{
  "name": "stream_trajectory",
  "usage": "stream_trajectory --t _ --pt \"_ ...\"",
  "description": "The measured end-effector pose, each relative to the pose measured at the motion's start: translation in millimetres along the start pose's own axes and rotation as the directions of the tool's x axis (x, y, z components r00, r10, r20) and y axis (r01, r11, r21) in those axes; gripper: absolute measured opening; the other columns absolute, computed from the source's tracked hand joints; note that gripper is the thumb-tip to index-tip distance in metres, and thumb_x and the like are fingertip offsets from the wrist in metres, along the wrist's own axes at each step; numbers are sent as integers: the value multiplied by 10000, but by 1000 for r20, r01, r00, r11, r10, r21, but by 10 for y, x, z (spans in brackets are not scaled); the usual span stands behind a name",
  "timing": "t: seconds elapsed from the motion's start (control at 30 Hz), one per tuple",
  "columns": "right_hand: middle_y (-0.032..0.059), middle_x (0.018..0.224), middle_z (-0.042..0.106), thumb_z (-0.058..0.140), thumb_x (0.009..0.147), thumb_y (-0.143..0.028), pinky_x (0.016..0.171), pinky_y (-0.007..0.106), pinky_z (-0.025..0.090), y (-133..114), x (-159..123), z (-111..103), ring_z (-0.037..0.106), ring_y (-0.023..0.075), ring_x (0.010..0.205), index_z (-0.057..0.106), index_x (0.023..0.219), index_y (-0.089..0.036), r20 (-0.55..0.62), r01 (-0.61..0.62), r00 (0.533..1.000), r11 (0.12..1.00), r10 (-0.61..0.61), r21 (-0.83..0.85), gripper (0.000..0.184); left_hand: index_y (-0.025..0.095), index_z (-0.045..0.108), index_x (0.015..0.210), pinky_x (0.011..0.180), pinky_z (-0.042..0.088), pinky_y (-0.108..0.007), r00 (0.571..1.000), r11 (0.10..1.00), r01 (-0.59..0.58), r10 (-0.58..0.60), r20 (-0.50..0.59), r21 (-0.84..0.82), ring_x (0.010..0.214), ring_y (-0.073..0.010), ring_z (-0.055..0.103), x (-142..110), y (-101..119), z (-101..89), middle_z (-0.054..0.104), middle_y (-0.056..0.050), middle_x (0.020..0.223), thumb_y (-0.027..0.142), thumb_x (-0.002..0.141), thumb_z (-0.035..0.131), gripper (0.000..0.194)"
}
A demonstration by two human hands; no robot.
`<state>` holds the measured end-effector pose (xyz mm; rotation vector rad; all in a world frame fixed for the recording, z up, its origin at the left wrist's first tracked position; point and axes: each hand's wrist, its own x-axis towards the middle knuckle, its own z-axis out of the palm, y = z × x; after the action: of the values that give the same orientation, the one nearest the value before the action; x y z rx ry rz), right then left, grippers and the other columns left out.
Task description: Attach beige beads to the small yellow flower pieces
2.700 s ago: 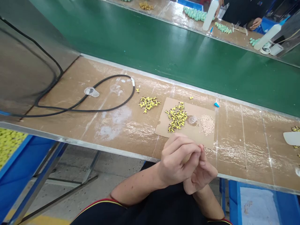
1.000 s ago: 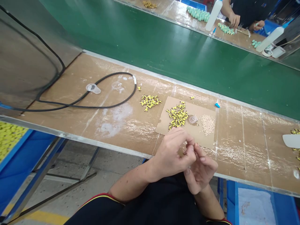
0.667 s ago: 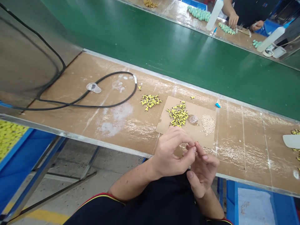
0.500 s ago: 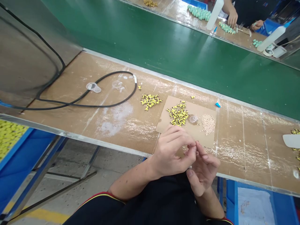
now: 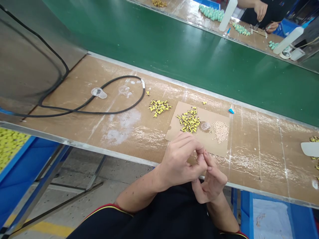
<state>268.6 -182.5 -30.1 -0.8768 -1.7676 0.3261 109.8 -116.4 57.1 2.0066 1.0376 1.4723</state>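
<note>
My left hand (image 5: 183,162) and my right hand (image 5: 211,181) meet at the fingertips over the table's near edge. Thumb and fingers of my left hand are pinched together. The right fingers are curled and press against the left fingertips; whatever lies between them is too small or hidden to make out. Just beyond lies a cardboard sheet (image 5: 171,131). On it are a heap of small yellow-and-black pieces (image 5: 188,120), a small clear cup (image 5: 205,126) and a spread of tiny pale pink pieces (image 5: 220,131). Left of the sheet lies another yellow-and-black heap (image 5: 159,108).
A black cable (image 5: 109,113) loops across the table's left side near a clear plastic cup (image 5: 99,93). A blue cap (image 5: 231,111) lies right of the cardboard. Behind runs a green belt (image 5: 149,43); beyond it a co-worker's hand (image 5: 261,10) works near white bottles (image 5: 228,15).
Both my hands have shifted slightly left, and the right fingers have closed in more against the left fingertips. Across the belt, the co-worker's hand has lifted away from the green pieces.
</note>
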Motion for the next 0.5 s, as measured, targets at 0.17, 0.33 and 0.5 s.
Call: stream_trajectory --t 0.17,0.33,0.5 --pt "143 1596 533 723 832 -156 1059 559 603 -80 -1 49 605 315 1408 406 1446 -275 -32 -59 997 987 64 147 702 221 512 782 694 507 -308 1000 1000 -23 23 -20 -14 668 -141 583 -51 -45 68 601 29 681 57 784 552 169" --pt "171 1633 482 653 893 -190 1108 619 564 -196 10 61 539 329 1472 388 1496 -248 5 -163 986 939 169 302 661 233 503 783 698 503 -316 997 999 -27 26 -76 -16 673 -150 592 -66 -33 121 595 33 675 66 769 547 173" --pt "150 1591 534 606 917 -249 1140 592 545 -251 2 47 523 298 1494 381 1514 -267 30 -210 977 923 212 321 639 237 482 796 689 510 -314 986 997 -75 73 -152 -5 639 -147 583 -62 -23 152 568 50 642 63 763 546 188"
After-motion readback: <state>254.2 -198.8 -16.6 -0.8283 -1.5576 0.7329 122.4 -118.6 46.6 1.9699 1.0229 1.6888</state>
